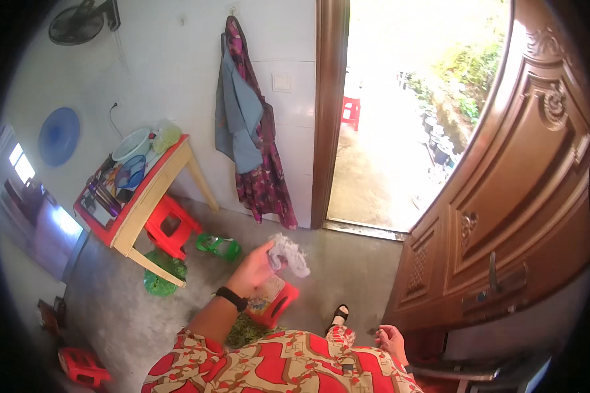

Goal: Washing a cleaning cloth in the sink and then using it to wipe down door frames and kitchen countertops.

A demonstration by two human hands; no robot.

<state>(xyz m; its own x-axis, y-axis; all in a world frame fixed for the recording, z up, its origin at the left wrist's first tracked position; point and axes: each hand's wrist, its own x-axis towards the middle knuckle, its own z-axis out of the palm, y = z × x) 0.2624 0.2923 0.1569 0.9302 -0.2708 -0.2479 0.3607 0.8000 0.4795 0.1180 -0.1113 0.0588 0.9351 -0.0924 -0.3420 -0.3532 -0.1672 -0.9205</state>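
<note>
My left hand [258, 267], with a black band on its wrist, grips a crumpled whitish-grey cloth [289, 255] in front of my body. Below and partly behind that hand stands a red plastic stool [280, 302] with a patterned, light-coloured top. Leafy greens [246, 331] lie beside the stool on the floor. My right hand [391, 340] hangs low near my right side, its fingers partly curled, with nothing visible in it.
An open brown door [501, 206] stands to the right of the bright doorway. At the left, a wooden table [152, 186] bears basins and bags; a red stool [172, 228] is under it, near a green basket [219, 246]. Clothes [248, 118] hang on the wall.
</note>
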